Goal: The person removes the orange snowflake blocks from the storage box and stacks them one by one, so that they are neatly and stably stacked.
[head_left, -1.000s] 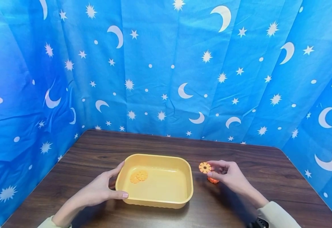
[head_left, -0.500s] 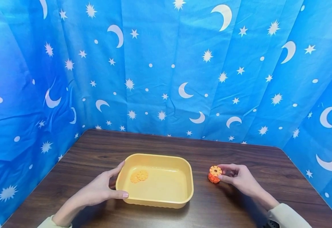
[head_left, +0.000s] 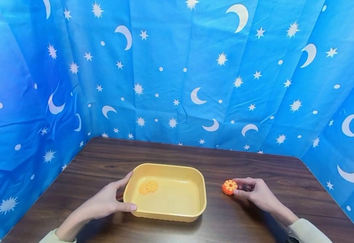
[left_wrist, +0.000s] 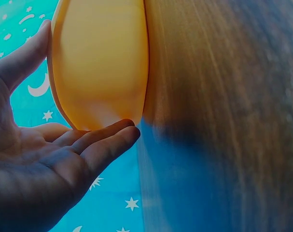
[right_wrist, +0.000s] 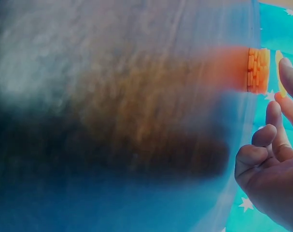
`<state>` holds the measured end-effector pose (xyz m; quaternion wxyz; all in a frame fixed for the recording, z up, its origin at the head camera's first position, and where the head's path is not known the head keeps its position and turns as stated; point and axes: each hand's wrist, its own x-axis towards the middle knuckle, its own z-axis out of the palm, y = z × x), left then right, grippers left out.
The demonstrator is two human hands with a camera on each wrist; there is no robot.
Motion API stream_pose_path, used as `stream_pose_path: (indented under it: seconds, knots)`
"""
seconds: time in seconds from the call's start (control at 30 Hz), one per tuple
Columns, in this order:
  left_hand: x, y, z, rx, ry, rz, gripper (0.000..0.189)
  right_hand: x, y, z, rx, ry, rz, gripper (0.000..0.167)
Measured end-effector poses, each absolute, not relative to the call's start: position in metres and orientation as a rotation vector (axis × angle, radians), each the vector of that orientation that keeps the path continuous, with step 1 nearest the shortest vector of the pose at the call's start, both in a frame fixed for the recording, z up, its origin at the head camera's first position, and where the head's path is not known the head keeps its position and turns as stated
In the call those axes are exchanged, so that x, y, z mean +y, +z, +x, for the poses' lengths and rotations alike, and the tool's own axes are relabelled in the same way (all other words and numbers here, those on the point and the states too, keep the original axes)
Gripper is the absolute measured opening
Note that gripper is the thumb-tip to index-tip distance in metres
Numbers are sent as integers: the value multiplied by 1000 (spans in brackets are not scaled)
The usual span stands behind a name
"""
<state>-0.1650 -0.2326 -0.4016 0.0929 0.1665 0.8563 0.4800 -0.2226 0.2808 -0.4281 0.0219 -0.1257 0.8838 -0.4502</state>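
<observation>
A yellow plastic basin (head_left: 177, 202) stands on the table, two overlapping light-orange snowflake discs (head_left: 151, 186) lying inside at its left. My left hand (head_left: 105, 200) holds the basin's left end between thumb and fingers, as the left wrist view also shows. To the right of the basin, my right hand (head_left: 260, 194) pinches a light-orange snowflake disc (head_left: 231, 185) by its edge, between thumb and forefinger. Just beneath that disc stands a short stack of darker orange discs (right_wrist: 256, 70). In the right wrist view a narrow gap parts the pinched disc (right_wrist: 280, 72) from the stack.
The dark wooden table (head_left: 177, 153) has rounded far corners. A blue curtain (head_left: 165, 84) with white moons and stars hangs behind it and along both sides. A dark band (head_left: 292, 239) shows at the right sleeve's cuff.
My right hand has moved right and slightly down with the light-orange disc, from beside the stack to over it. The left hand and the basin stay in place.
</observation>
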Motion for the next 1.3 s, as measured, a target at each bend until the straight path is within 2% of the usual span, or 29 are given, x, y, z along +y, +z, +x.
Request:
stream_pose_path:
  seconds: [1.3]
  knots:
    - [-233,-402,-166,2527,1421,527,114,278,-427,-220,2803,-1260,-464,47]
